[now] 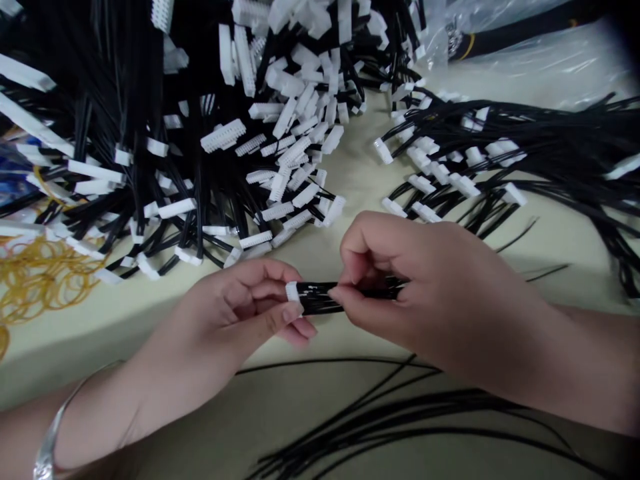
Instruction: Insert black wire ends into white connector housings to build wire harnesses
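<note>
My left hand and my right hand meet over the pale table at the lower middle of the view. Between them runs a flat bundle of black wires ending in a white multi-pin connector. My left thumb and fingers close around the bundle right behind that connector. My right thumb and fingertips pinch the wires further along, and the fingers hide part of the bundle. A large heap of similar black wire harnesses with white connectors lies just beyond my hands.
A second bunch of harnesses lies at the right. Loose black wires trail across the pale table below my forearms. Yellow rubber bands lie at the left, and clear plastic sheeting sits at the top right.
</note>
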`<state>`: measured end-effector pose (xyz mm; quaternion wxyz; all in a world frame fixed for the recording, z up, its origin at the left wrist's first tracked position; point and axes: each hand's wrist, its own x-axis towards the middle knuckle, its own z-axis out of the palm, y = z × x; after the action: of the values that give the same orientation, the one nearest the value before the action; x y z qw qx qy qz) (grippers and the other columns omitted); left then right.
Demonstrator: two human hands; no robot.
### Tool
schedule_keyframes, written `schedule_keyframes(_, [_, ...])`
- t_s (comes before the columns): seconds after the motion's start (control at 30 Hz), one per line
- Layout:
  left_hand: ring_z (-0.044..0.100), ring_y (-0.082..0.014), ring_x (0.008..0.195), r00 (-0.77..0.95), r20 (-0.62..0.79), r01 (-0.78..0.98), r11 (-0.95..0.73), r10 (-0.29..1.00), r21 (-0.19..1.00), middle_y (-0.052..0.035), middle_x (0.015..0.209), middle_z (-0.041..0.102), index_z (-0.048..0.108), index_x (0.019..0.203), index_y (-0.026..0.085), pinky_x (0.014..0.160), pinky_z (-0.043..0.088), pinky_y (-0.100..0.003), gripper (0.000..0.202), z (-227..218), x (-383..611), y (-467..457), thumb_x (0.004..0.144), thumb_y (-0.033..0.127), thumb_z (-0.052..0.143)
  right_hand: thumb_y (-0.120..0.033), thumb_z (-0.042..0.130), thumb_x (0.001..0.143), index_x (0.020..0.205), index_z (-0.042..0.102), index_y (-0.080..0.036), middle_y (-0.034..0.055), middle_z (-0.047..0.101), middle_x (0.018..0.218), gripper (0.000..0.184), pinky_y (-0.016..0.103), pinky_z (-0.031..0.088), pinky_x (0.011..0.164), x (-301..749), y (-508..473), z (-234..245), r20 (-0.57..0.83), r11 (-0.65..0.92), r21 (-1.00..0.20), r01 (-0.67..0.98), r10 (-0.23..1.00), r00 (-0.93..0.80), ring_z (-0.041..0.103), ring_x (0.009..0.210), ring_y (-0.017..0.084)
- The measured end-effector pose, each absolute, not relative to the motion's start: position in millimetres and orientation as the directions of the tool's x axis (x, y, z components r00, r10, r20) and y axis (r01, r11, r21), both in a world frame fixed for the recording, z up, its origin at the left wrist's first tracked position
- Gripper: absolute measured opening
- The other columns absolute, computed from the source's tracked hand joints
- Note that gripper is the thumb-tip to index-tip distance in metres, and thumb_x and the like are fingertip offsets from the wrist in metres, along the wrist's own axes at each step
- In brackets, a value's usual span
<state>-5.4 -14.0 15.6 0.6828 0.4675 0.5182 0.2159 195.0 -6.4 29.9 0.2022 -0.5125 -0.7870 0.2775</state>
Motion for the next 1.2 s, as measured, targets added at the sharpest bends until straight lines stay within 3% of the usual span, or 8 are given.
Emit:
schedule_keyframes(0.33, [0.068, -0.0132, 0.062, 0.333, -0.500, 0.223, 0.449, 0.800, 0.866, -0.0002, 0.067, 0.070, 0.058, 0.088, 0.021, 0.061, 0.056, -0.017, 0.019, 16.7, -0.6, -11.9, 0.072, 0.023, 0.069, -0.009, 0.058, 0.068, 0.065, 0.041, -0.021, -0.0089, 0.049, 0.050, 0.021, 0.024, 0.024, 0.033, 192.1, -9.3, 34.9, 0.095, 0.366, -0.623, 0.692, 0.913, -0.397, 0.039, 0.041, 0.006])
schedule_keyframes(0.6, [0.067, -0.0105, 0.063, 0.327, -0.509, 0.253, 0.446, 0.796, 0.859, 0.0020, 0.069, 0.070, 0.056, 0.089, 0.020, 0.061, 0.055, -0.015, 0.017, 18.4, -2.3, -14.6, 0.075, 0.020, 0.065, -0.010, 0.060, 0.068, 0.064, 0.040, -0.020, -0.0101, 0.045, 0.050, 0.022, 0.020, 0.025, 0.033, 190.9, -8.4, 34.4, 0.104, 0.374, -0.663, 0.648, 0.904, -0.414, 0.035, 0.040, 0.003])
schedule_keyframes(0.9, [0.068, -0.0132, 0.061, 0.354, -0.495, 0.252, 0.428, 0.794, 0.868, 0.0001, 0.068, 0.071, 0.057, 0.091, 0.019, 0.061, 0.056, -0.018, 0.017, 17.6, -2.9, -12.1, 0.076, 0.021, 0.065, -0.009, 0.058, 0.069, 0.067, 0.044, -0.021, -0.0085, 0.052, 0.056, 0.019, 0.021, 0.029, 0.038, 196.1, -9.5, 31.1, 0.104, 0.379, -0.687, 0.619, 0.895, -0.433, 0.043, 0.045, 0.006])
schedule_keyframes(1.2, [0.069, -0.0096, 0.065, 0.345, -0.488, 0.255, 0.420, 0.802, 0.871, -0.0004, 0.073, 0.071, 0.055, 0.092, 0.014, 0.063, 0.055, -0.013, 0.015, 18.7, -2.3, -12.1, 0.078, 0.010, 0.061, -0.009, 0.063, 0.064, 0.063, 0.044, -0.020, -0.0116, 0.047, 0.050, 0.022, 0.019, 0.025, 0.034, 189.8, -7.8, 28.7, 0.163, 0.407, -0.658, 0.633, 0.898, -0.408, 0.038, 0.040, 0.003])
